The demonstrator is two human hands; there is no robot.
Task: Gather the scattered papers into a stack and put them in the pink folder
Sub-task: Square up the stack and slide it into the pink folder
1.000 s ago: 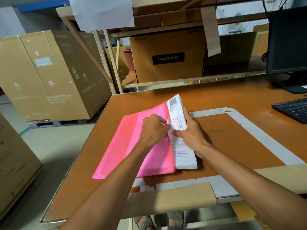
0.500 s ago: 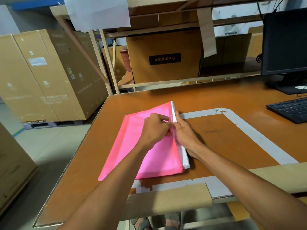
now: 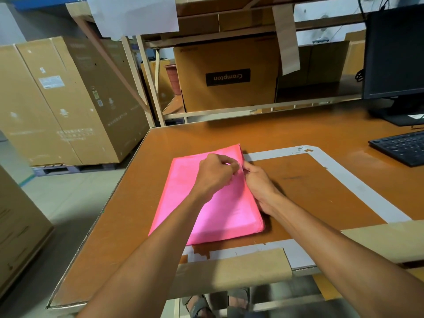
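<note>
The broad orange-brown wooden bench (image 3: 298, 131) carries a frame of pale grey tape (image 3: 344, 177) on its near half. A thin bright pink plastic folder (image 3: 206, 216) lies flat across the frame's left side, closer to the bench's left edge than its right, with its long sides running from near edge to far. It looks full along its right side, and no loose sheets show on the bench, so the papers are probably inside already, though they can't be seen.

The left hand (image 3: 213, 174) reaches over the cover with its fingers curled, pinching the folder's right edge close to the far corner. The right hand (image 3: 259, 182) lies along that same edge from outside, its fingertips meeting the left's in a pinch.

The danger is at that right edge, which is probably the open one:
- lifting the folder by it could tip the stack and let sheets slide out onto the bench
- pressing it closed over a stray corner would crease the paper
- a sideways push could slide the smooth folder toward the left edge
</note>
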